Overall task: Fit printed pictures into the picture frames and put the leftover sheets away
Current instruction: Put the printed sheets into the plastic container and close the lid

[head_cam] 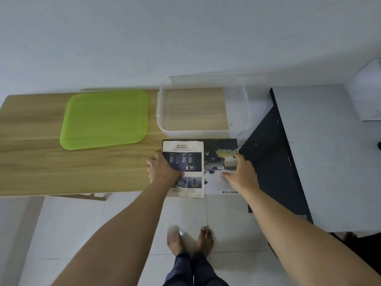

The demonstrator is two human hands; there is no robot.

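Note:
A printed sheet headed "SAFETY" (186,148) lies at the right end of the wooden table (41,157). It sits on top of a larger car poster (218,155). My left hand (164,169) grips the SAFETY sheet's left edge, thumb on top of the print. My right hand (240,171) rests flat on the poster's right part, fingers spread. No picture frame is visible.
A clear plastic box (203,131) stands behind the sheets, overhanging the table's right end. Its green lid (105,119) lies flat to the left. A dark board (274,162) and a white surface are on the right. My bare feet stand on white floor tiles below.

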